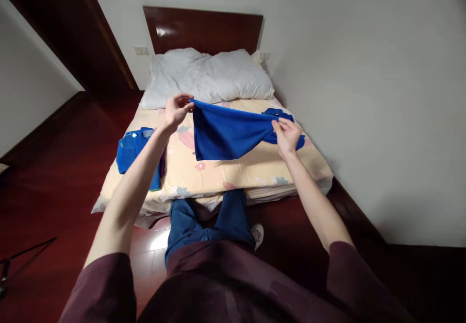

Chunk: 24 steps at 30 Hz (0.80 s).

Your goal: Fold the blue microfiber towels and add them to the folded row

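A blue cloth (227, 131) hangs stretched between my two hands above the bed. My left hand (178, 110) pinches its upper left corner between thumb and fingers. At the other end, my right hand (287, 134) grips the gathered upper right corner. The top edge is taut and slopes down slightly to the right, while the lower left corner hangs free. Folded blue clothing (130, 150) lies on the left side of the bed. Behind my right hand, another blue garment (278, 114) rests on the bed, partly hidden by the hand and cloth.
The bed (204, 179) has a pale yellow patterned sheet. White bedding (214, 77) lies against the dark wooden headboard (207, 29). A grey-white wall (371, 99) runs along the right. Part of a thin black stand (27, 252) shows on the floor at lower left.
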### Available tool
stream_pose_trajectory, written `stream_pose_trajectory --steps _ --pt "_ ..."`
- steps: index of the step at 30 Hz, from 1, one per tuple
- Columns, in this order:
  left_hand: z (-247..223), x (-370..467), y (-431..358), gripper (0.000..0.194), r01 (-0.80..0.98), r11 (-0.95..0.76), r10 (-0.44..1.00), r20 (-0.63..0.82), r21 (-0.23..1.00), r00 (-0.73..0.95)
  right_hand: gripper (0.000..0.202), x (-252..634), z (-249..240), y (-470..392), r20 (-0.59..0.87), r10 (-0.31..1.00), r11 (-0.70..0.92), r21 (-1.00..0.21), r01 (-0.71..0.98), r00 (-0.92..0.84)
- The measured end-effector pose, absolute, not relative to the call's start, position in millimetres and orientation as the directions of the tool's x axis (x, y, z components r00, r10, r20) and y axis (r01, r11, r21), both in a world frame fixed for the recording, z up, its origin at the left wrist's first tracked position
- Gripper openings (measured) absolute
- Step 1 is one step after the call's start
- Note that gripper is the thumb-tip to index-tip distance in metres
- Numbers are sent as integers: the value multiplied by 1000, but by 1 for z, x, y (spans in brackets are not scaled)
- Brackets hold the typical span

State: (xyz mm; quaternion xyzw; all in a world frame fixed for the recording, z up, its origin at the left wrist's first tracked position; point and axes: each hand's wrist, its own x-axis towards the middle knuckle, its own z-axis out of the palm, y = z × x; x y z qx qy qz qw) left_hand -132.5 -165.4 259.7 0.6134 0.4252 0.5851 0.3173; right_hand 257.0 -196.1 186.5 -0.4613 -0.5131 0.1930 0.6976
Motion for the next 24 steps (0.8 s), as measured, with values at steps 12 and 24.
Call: stream_pose_trajectory --steps 12,24 --pt "301 -204 -243 35 363 -463 828 540 809 -147 52 225 277 -200 527 840 520 -850 85 134" --pt "225 -206 -402 40 277 -90 979 136 957 -150 57 247 215 -340 78 997 76 -994 83 18"
